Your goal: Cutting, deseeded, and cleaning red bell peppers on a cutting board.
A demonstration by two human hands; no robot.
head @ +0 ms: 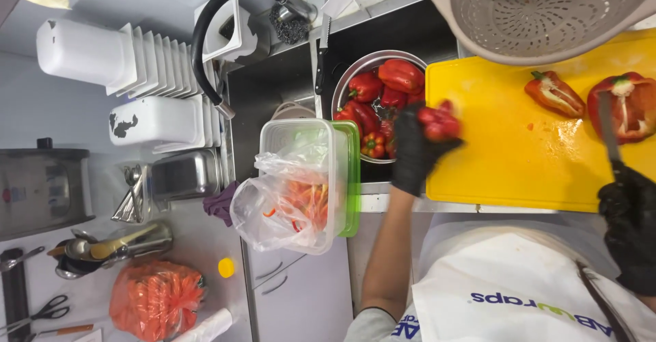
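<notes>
My left hand (415, 152), in a black glove, grips a whole red pepper (439, 122) over the left edge of the yellow cutting board (506, 157). It is right beside a metal bowl (355, 69) of red peppers (400, 75) that stands in the sink. At the right edge my right hand (630, 229), also gloved in black, holds a knife (608, 127). The blade lies over a halved red pepper (639, 106). Another pepper half (553, 93) lies cut side up on the board, left of it.
A beige colander (540, 14) sits at the back of the board. A clear tub lined with a plastic bag (294, 192) holds pepper scraps left of the sink. Stacked white containers (157, 62), a tap hose (205, 34), utensils (102, 246), scissors (41, 309) and an orange bag (154, 297) fill the left counter.
</notes>
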